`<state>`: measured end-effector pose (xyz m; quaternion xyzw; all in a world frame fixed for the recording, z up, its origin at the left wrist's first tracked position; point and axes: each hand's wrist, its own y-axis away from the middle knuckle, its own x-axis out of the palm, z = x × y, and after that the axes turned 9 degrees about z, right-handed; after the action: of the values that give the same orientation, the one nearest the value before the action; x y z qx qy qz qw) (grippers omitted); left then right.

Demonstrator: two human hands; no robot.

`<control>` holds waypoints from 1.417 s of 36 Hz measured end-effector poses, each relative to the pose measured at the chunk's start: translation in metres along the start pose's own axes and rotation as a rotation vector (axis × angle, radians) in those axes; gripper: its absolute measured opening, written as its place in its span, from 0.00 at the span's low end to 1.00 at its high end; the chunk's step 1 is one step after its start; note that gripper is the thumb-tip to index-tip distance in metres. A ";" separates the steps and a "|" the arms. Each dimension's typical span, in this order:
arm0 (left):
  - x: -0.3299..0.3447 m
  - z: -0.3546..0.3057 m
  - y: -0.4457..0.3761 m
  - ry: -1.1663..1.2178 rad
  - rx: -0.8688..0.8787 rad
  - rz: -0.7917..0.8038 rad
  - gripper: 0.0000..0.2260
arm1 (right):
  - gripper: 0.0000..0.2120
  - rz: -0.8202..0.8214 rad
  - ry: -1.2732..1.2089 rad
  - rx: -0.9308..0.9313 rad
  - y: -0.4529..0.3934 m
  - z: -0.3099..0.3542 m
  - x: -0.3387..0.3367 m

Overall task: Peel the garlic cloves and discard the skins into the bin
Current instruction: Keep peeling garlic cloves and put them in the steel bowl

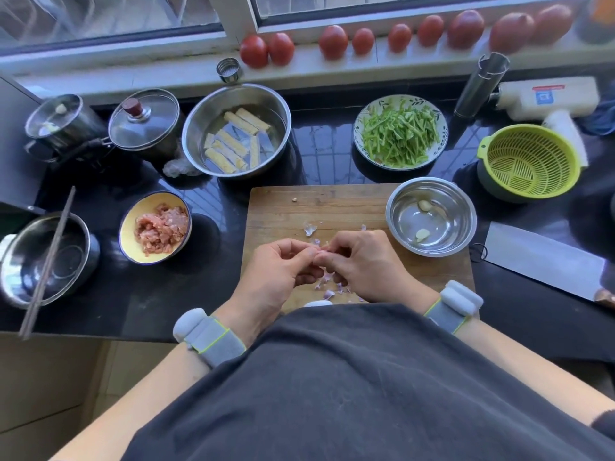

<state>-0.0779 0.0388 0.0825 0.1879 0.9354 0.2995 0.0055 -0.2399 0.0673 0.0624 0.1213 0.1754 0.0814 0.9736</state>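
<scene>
Both grips clenched on one garlic clove (322, 250), left hand (283, 264) and right hand (362, 261) pinching it above the cutting board (332, 204). Could slip free and roll off. Loose skins (327, 287) likely to scatter across the bench (316, 151); no bin visible.

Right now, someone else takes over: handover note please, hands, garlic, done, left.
Left hand and right hand: both pinch one garlic clove over the cutting board, mid-peel.
Done: two peeled cloves lie in the small steel bowl on the board's right.
Loose skins lie scattered on the board beneath and behind the hands.
Left: finish this clove, drop it in the bowl, gather the skins and bin them. No bin in view.
</scene>
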 end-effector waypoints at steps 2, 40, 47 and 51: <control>-0.001 -0.001 0.002 0.019 0.042 0.004 0.05 | 0.09 -0.005 -0.124 0.010 0.001 0.003 0.001; 0.004 0.002 0.000 0.376 0.091 0.098 0.09 | 0.09 -0.065 -0.130 0.060 0.009 0.008 0.003; 0.001 0.001 0.002 0.205 0.119 0.127 0.05 | 0.07 0.099 0.129 0.021 0.009 0.015 0.002; -0.001 -0.002 0.003 -0.021 0.214 0.080 0.05 | 0.12 0.215 -0.205 0.090 0.010 0.018 0.001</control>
<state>-0.0757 0.0399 0.0857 0.2277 0.9537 0.1957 -0.0167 -0.2340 0.0735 0.0808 0.1907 0.0644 0.1644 0.9656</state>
